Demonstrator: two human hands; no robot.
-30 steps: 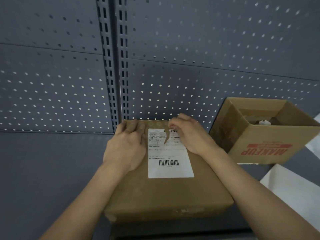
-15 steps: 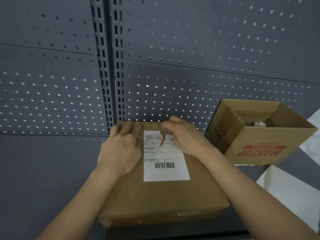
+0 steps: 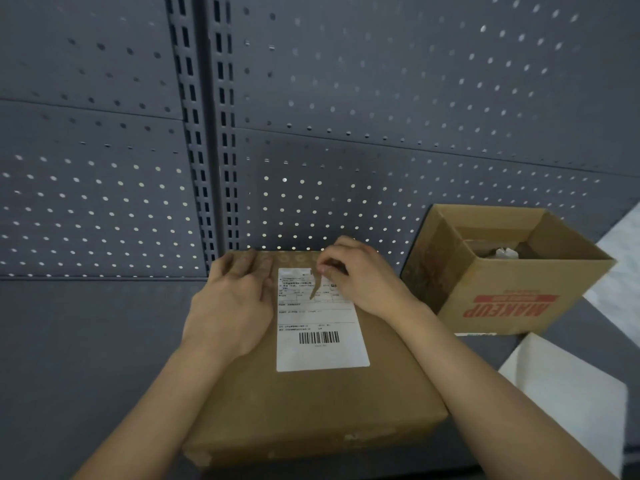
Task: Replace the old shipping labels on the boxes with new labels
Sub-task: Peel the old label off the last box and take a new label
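- Peeling off the old label looks to be the step in hand. The white rectangular paper shipping label (image 3: pixel 322 327), with its black barcode, lies stuck on top of the closed brown cardboard box (image 3: pixel 311 410). A narrow wedge-shaped tear near its far edge bares the cardboard beneath.
- The right hand (image 3: pixel 363 275) has thumb and forefinger drawn together at the torn far edge, pinching a small lifted bit of paper (how much is free I cannot tell).
- The left hand (image 3: pixel 235 303) lies flat with fingers straight. It presses the box top just beside the label's left edge and holds nothing.
- The next move, as I judge it, calls for a slow, low pull toward the near edge while the left hand braces the box. A quick tug would likely shred the paper into strips.
- The box rests on a dark grey shelf (image 3: pixel 86 358) against a grey perforated back panel (image 3: pixel 381 98). An open brown cardboard box printed MAKEUP in red (image 3: pixel 512 299) stands near on the right, with a white sheet (image 3: pixel 561 393) in front of it.
- Against half a second ago little differs. The tear looks no longer, the left hand has kept its place, and the right fingertips seem closed more tightly on the torn edge.
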